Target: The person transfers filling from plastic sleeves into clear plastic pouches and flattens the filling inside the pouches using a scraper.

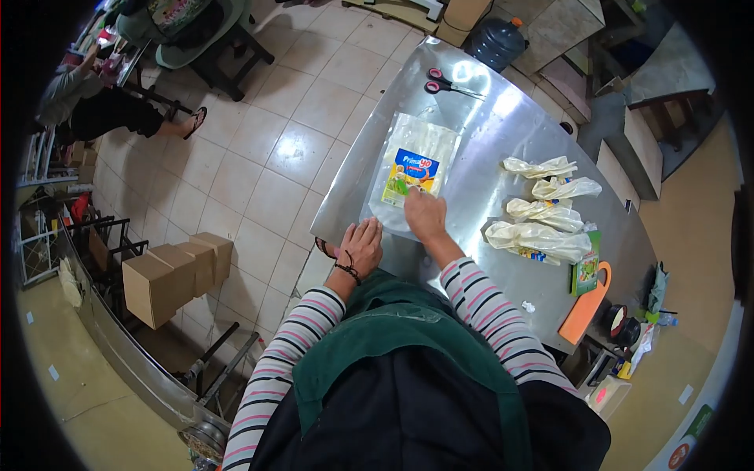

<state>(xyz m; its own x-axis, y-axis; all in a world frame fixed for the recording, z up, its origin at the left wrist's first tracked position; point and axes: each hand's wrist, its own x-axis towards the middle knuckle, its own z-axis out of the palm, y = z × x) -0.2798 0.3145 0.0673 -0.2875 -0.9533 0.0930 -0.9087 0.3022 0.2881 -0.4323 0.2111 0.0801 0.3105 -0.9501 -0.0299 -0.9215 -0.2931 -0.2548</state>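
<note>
Pale tiles cover the floor on my feed, and a shiny metal table spans the middle. Near its left edge lies a flat, labelled plastic bag. The left hand is at its lower corner, fingers extended; the right hand is curled over its lower part (I can't tell whether it grips anything). Steel runs between the bag and four bunched bags on the right. Scissors lie beyond; an orange board sits by the right edge.
</note>
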